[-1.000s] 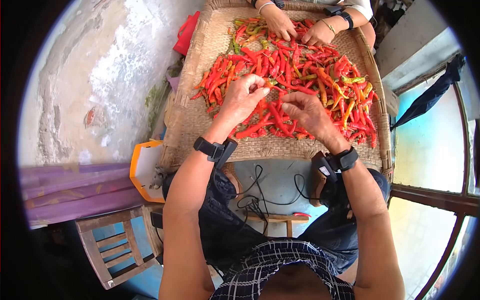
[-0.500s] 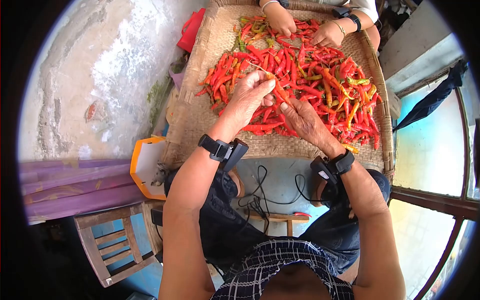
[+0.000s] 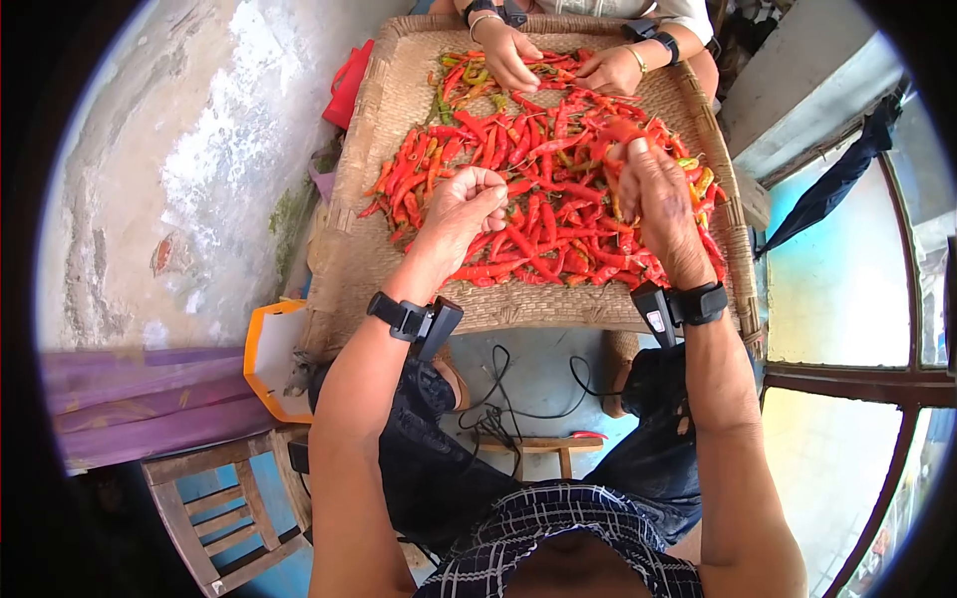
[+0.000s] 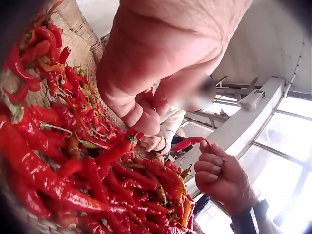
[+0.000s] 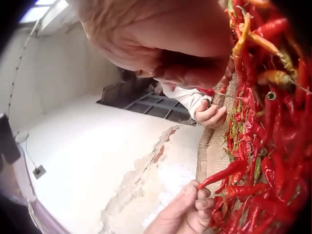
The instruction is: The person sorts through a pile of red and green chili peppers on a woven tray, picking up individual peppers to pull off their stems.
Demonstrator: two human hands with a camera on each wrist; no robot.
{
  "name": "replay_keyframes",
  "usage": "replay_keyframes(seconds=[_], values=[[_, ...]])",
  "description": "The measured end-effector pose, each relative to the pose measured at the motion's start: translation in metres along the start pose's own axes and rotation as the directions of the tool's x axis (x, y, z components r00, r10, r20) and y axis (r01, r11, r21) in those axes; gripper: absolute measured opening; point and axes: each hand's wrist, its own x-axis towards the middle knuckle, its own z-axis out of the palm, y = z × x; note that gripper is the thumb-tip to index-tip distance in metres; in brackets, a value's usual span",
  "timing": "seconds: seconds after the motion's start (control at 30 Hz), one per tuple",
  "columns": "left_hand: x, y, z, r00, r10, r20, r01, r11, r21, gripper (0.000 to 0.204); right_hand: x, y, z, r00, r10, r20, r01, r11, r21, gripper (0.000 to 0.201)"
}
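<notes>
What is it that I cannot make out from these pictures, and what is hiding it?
- Stem of the pepper in the right hand: blurred in the head view, too small in the left wrist view.
- Number of peppers: in the head view they overlap, hiding each other.
- Head of the other person: cut off by the head view's top edge.
- Floor under the tray: in the head view the tray hides it.

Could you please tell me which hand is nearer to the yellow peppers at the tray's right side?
Right. The right hand is close to the left of the yellow peppers; the left hand is farther off, toward the tray's left side.
</notes>
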Motion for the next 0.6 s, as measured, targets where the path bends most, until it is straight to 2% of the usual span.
replay_keyframes(seconds=[0.07,0.1,0.17,0.27,0.33,0.4,0.43,0.47,0.53,0.57,0.6], values=[[-0.001,0.0,0.002,1.0,-0.005,0.019,0.005,0.999,0.034,0.011,0.003,-0.001,-0.006,0.993,0.078,-0.088,-0.045,0.942,0.334,0.043],[-0.004,0.001,0.003,1.0,0.008,0.024,-0.009,0.999,0.035,0.011,0.001,0.0,-0.006,0.993,0.078,-0.091,-0.044,0.942,0.333,0.043],[-0.004,0.003,0.005,0.999,0.033,0.03,-0.034,0.999,0.038,0.011,-0.004,0.008,-0.004,0.957,0.279,-0.083,-0.166,0.757,0.632,0.045],[-0.004,0.004,0.006,0.998,0.055,0.017,-0.056,0.998,0.041,0.011,-0.017,0.029,0.005,0.961,0.275,-0.033,-0.211,0.805,0.555,0.051],[-0.005,0.004,0.007,0.999,0.055,-0.003,-0.054,0.998,0.036,0.011,-0.025,0.021,0.02,0.944,0.328,-0.032,-0.276,0.841,0.466,0.049],[-0.006,0.002,0.005,0.999,0.047,0.022,-0.049,0.997,0.054,0.011,-0.03,0.023,0.027,0.952,0.307,-0.01,-0.287,0.898,0.333,0.049],[-0.005,0.003,0.005,0.998,0.043,0.042,-0.046,0.996,0.072,0.012,-0.034,0.017,0.033,0.964,0.261,-0.043,-0.248,0.947,0.206,0.048],[-0.004,0.002,0.004,0.998,0.046,0.049,-0.049,0.996,0.071,0.012,-0.035,0.017,0.035,0.988,0.151,-0.03,-0.148,0.985,0.088,0.047],[-0.004,0.001,0.005,0.997,0.045,0.061,-0.049,0.997,0.064,0.012,-0.034,0.01,0.031,0.996,0.044,0.075,-0.025,0.972,-0.235,0.049],[-0.005,0.0,0.005,0.997,0.04,0.062,-0.044,0.997,0.061,0.012,-0.033,0.005,0.029,0.996,0.05,0.072,-0.031,0.971,-0.237,0.049],[-0.006,0.002,0.006,0.997,0.044,0.066,-0.05,0.995,0.081,0.013,-0.031,-0.002,0.027,0.991,-0.029,0.134,0.072,0.94,-0.333,0.047]])
